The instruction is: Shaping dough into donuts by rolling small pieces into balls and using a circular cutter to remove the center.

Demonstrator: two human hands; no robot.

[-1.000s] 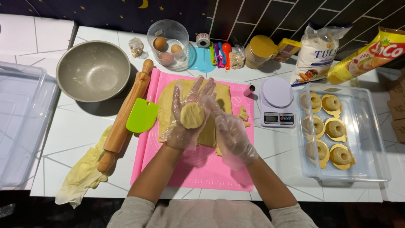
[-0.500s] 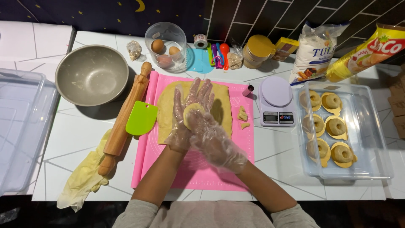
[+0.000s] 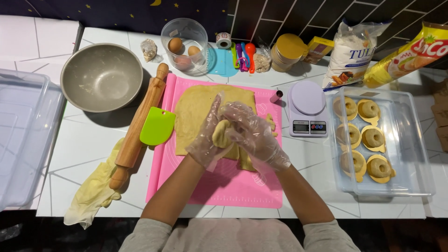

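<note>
White tiled worktop (image 3: pixel 84 154). On it, L to R: clear bin (image 3: pixel 23 135), metal bowl (image 3: pixel 101 76), yellow cloth (image 3: pixel 93 191), rolling pin (image 3: pixel 139 125), pink mat (image 3: pixel 224 186), kitchen scale (image 3: pixel 307 108), clear tray w/ dough rings (image 3: pixel 415 154); egg tub (image 3: pixel 185 41), flour bag (image 3: pixel 352 46) at back.

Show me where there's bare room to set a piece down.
Free: the near end of the pink mat, below the hands; the white counter between bowl, rolling pin and left bin. Crowded: the back row around the egg cup and flour bag, and the tray of rings.
</note>
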